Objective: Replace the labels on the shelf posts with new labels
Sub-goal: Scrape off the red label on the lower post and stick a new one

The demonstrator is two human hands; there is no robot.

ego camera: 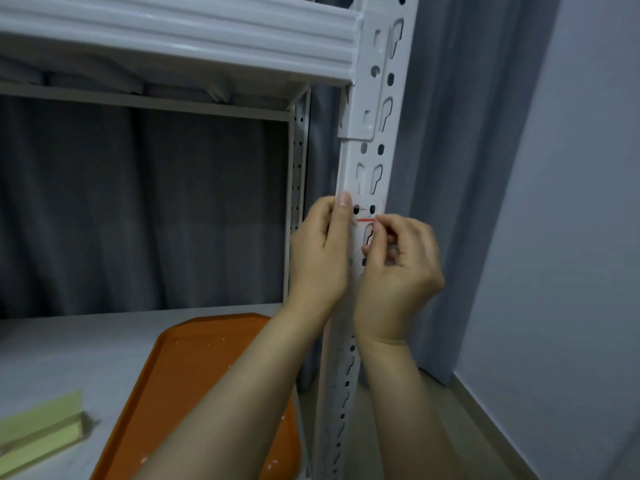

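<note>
1. While the left hand (320, 252) steadies the white perforated metal shelf post (375, 161), the right hand (398, 268) is busy on the post's front face, right of centre in the scene.
2. Left hand first: it holds the post from the left side, thumb lying straight up the post's left edge. Its other fingers go round behind the metal and are out of sight.
3. Over to the right hand: its fingers are curled tight, with thumb and forefinger pinched together at the right edge of the small white paper label with a red line (365, 216).
4. That label sits on the front of the post, just above both hands and between the left thumb tip and the right fingertips. Whether it lies fully flat against the metal, I cannot tell.
5. Higher up, the white ribbed metal shelf beam (180, 36) runs left from the post.
6. Down on the grey shelf board (69, 348), left of the post, lies the orange plastic tray (207, 362), partly covered by the left forearm.
7. Near left, a pale green folded cardboard piece (41, 424) rests on the same board, apart from the tray.
8. Behind hangs a dark grey pleated curtain (138, 209); far right is a pale blue-grey wall (571, 202).
</note>
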